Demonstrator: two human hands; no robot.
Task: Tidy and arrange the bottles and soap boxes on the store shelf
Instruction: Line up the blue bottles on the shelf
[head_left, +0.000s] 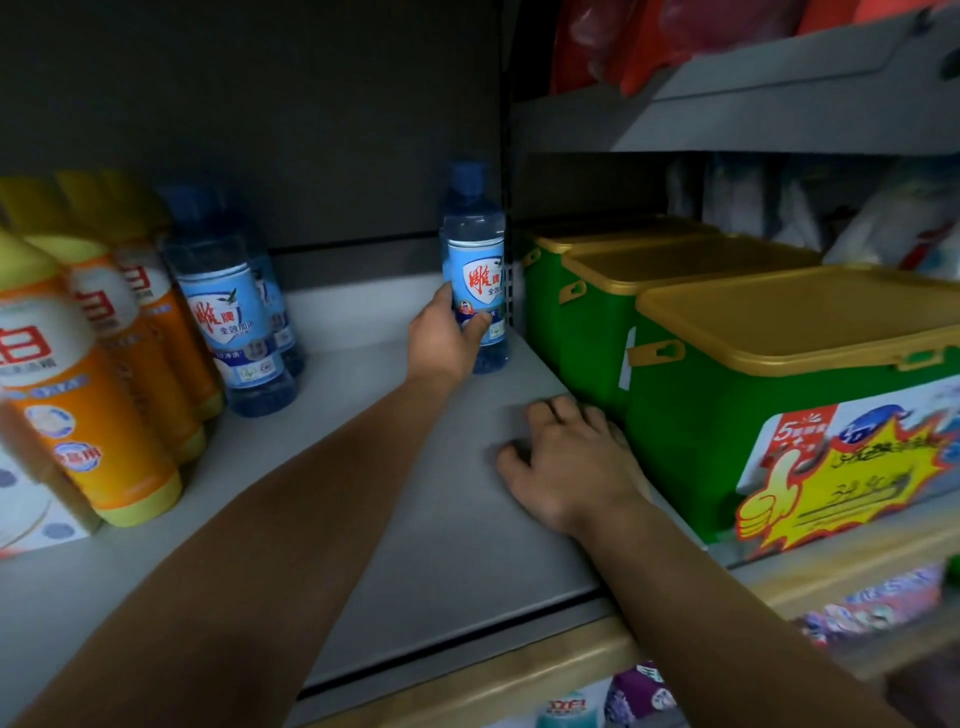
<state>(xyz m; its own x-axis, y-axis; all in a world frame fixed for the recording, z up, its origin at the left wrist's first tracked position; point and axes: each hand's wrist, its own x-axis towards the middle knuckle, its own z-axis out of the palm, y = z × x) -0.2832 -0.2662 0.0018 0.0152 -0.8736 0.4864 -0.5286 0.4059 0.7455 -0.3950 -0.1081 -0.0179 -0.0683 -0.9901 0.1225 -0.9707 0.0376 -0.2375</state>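
With his left hand curling its fingers low round the blue-capped bottle at twelve o'clock and his right hand resting loosely bent and empty on the shelf, that tall bottle may tip against the green tubs at two o'clock.

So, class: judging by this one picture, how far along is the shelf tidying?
Done, apparently: orange bottles and two blue bottles stand grouped at the left, and green boxes line the right. In hand: the left hand grips a lone blue bottle upright at the back, while the right hand rests on the shelf. Left: probably grouping that bottle with the others.
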